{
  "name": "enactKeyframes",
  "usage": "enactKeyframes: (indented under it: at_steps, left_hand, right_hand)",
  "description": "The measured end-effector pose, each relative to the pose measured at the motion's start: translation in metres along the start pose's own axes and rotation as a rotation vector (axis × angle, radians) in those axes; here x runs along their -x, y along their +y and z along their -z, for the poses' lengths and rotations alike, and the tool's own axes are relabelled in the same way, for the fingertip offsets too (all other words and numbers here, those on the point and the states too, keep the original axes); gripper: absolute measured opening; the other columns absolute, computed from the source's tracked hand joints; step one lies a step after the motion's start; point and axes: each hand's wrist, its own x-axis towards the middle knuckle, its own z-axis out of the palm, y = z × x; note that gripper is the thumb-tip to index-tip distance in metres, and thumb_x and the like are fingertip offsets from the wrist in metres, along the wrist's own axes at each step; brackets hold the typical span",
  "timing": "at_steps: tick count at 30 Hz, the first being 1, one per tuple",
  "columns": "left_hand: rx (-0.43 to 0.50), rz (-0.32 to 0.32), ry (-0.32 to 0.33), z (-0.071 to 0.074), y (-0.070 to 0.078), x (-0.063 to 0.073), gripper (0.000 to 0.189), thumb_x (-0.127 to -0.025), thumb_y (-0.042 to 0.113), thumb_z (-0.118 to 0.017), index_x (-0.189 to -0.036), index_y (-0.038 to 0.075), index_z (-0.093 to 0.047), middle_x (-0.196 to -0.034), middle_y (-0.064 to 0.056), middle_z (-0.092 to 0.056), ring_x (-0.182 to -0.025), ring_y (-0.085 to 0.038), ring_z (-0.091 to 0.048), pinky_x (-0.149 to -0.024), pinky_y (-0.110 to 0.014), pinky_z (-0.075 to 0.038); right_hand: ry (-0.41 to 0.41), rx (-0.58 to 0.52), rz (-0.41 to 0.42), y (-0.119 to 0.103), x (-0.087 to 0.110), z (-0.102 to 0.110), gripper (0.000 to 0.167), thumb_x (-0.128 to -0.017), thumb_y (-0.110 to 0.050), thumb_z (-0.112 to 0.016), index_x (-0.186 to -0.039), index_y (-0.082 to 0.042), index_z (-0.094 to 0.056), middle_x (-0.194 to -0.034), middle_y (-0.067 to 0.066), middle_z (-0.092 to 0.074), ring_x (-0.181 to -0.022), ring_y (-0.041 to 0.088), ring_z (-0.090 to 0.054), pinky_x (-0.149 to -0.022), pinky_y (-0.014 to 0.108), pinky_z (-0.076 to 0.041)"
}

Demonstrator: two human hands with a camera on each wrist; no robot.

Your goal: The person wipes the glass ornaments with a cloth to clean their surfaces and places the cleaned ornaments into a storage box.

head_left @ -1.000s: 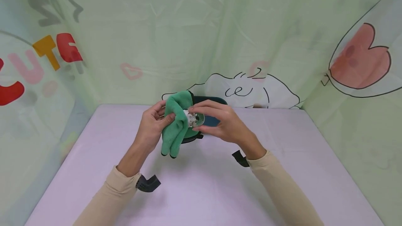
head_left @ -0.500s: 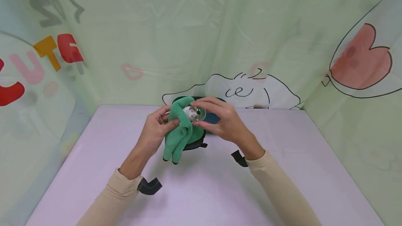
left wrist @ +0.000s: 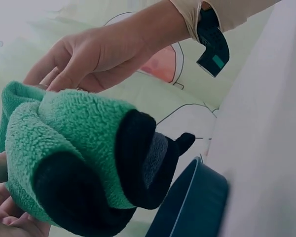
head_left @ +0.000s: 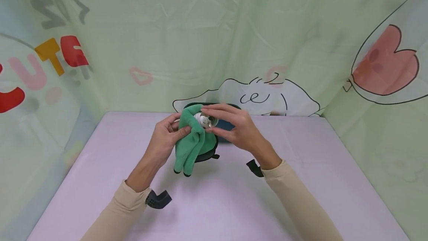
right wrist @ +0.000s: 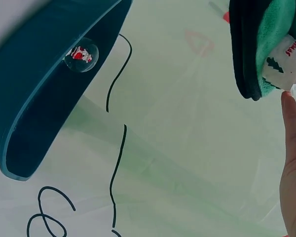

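My left hand (head_left: 164,135) grips a green plush cloth (head_left: 188,148) with black edging, thumb on the near side. The cloth is folded around part of a small snow globe (head_left: 203,119) with a white, printed base. Thumb and fingers of my right hand (head_left: 239,125) hold the globe's clear ball from the right. Dark green marks and red lettering show on the white base (right wrist: 281,69) in the right wrist view. In the left wrist view the cloth (left wrist: 84,118) hides the globe.
A dark blue bin (head_left: 226,125) stands behind the hands at the table's back edge. Inside it, a second clear globe (right wrist: 84,55) with a red and white figure shows in the right wrist view. The pale lilac table (head_left: 214,203) meets printed curtains.
The cloth and globe have shifted slightly down and to the right, along with my left hand. The globe has turned between my right fingers, and its clear ball shows less now.
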Motion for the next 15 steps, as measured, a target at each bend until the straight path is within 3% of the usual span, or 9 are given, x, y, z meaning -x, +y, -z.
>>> enactKeyframes:
  at_steps: [9, 15]
  left_hand:
    - [0.045, 0.016, 0.072, -0.0032, -0.002, -0.004, 0.047, -0.096, 0.007, -0.07, -0.141, 0.002, -0.055, -0.124, -0.017, -0.07, -0.105, -0.016, -0.072, -0.088, -0.03, -0.059]
    - [0.057, 0.01, 0.071, -0.0024, -0.0016, -0.007, 0.046, -0.096, 0.007, -0.07, -0.139, 0.001, -0.056, -0.119, -0.009, -0.074, -0.103, -0.016, -0.073, -0.088, -0.029, -0.059]
  right_hand:
    - [-0.057, 0.059, 0.053, 0.002, 0.0013, -0.001, 0.06, -0.077, 0.002, -0.085, -0.133, 0.002, -0.064, -0.135, 0.016, -0.061, -0.124, 0.028, -0.061, -0.1, 0.026, -0.052]
    - [-0.061, 0.019, 0.073, 0.0035, 0.0021, 0.0024, 0.058, -0.074, 0.003, -0.087, -0.128, 0.003, -0.066, -0.125, 0.014, -0.065, -0.113, 0.025, -0.064, -0.089, 0.029, -0.057]
